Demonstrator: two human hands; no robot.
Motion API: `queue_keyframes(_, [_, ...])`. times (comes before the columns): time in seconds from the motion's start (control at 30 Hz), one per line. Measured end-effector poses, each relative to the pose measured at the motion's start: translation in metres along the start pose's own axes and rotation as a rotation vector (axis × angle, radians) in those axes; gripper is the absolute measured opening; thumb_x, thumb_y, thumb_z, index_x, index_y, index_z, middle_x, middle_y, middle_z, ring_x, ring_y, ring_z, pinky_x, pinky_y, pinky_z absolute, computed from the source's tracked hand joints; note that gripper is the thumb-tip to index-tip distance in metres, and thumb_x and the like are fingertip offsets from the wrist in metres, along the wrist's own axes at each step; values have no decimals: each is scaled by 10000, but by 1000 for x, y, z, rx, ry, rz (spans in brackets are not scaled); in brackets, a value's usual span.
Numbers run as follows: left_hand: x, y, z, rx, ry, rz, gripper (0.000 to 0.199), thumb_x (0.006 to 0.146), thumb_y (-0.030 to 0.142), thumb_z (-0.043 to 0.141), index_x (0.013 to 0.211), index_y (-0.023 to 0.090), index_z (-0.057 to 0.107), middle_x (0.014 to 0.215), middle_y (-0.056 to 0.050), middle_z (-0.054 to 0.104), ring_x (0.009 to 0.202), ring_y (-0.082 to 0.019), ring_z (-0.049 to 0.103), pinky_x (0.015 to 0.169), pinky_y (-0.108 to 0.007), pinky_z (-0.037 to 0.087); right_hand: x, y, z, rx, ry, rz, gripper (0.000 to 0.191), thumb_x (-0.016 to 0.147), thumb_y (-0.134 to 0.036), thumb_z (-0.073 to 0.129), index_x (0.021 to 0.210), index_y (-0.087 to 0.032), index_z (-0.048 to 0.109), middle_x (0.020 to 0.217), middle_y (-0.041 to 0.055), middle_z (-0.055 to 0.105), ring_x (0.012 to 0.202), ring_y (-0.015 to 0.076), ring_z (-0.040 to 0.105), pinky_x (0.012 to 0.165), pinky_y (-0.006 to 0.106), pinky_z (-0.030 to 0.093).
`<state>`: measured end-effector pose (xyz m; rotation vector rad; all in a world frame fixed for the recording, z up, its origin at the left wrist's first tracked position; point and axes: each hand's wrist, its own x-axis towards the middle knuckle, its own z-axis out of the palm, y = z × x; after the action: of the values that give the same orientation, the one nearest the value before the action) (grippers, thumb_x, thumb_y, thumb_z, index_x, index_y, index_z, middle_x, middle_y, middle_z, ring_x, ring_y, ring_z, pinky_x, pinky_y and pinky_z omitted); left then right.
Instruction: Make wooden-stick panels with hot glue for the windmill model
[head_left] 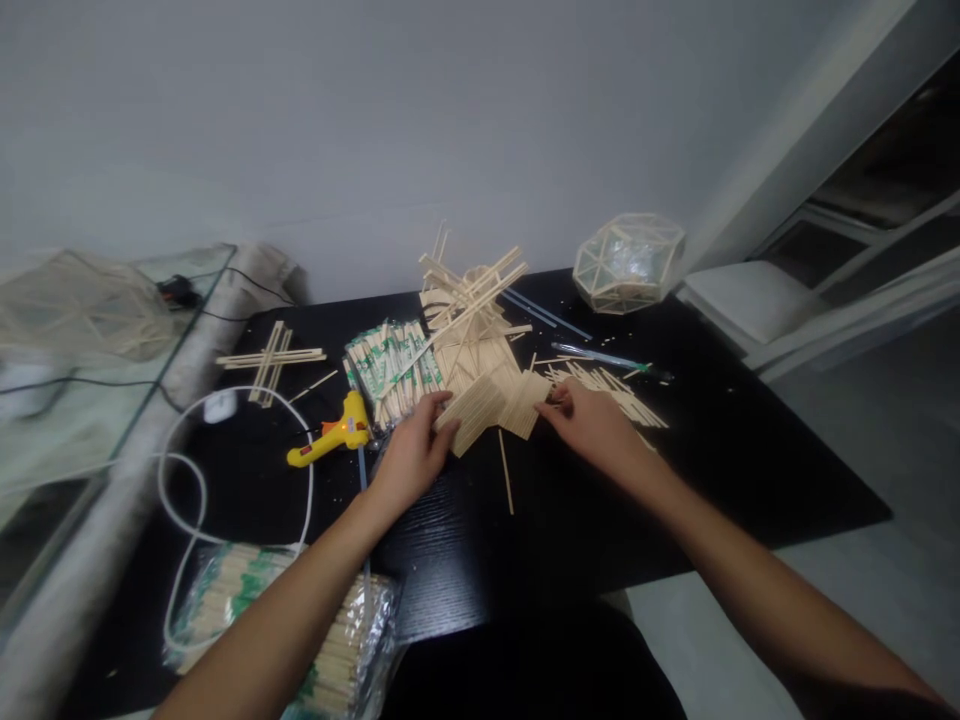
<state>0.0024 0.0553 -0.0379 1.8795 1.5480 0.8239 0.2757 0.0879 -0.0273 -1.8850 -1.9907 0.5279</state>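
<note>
My left hand [415, 442] pinches the edge of a flat panel of pale wooden sticks [472, 412] laid side by side. At the right, my right hand [581, 418] grips the edge of a second stick panel [525, 404]. The panels' inner edges meet or overlap; whether they are joined I cannot tell. Just behind them stands a windmill-like model [474, 310] made of the same sticks, with crossed blades on top. A single loose stick [506, 470] lies on the black table below the panels.
On the black table [765, 480] are a yellow glue gun [334, 432], wrapped chopsticks [397, 370], crossed sticks [271, 360], loose sticks [619, 392] and a white cable [311, 470]. A bag of chopsticks [341, 650] lies at front left. A faceted stick-framed ball [628, 262] sits at back right.
</note>
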Motion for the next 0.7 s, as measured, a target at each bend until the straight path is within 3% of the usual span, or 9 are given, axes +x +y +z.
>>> queue_keyframes(0.13, [2,-4,1,17,-4,25,260,993,351,524,1204,219,598,941,-51,735,809,-231,692,772,-352,496,5,4,8,63,37,42,297,869,-419,743,978,-235,537,867,72,731,833,295,699,730,378,477])
queue_keyframes(0.27, [2,-8,3,-56,-29,-50,158,952,335,540,1073,232,554,736,22,646,668,-206,645,672,-318,462,7,-1,21,146,90,74,405,785,-404,793,944,-251,453,909,76,694,871,305,678,743,387,479])
queue_keyframes(0.37, [2,-9,5,-119,-34,-86,139,903,302,568,1020,239,526,713,47,609,622,-190,628,637,-304,452,9,-1,26,216,76,58,413,768,-371,784,943,-258,427,880,49,667,861,297,668,751,391,481])
queue_keyframes(0.57, [1,-9,7,-171,-66,-72,377,754,183,632,1128,216,601,912,-11,706,812,-224,686,744,-346,537,13,1,28,336,14,49,447,738,-297,766,1046,-247,444,761,-27,630,742,255,668,700,373,494])
queue_keyframes(0.7, [1,-7,8,-278,-144,-67,492,743,170,636,1234,194,644,1126,-73,742,975,-264,713,818,-392,591,10,-4,24,446,-25,-10,410,788,-280,712,1127,-218,490,794,-18,648,766,238,687,746,387,541])
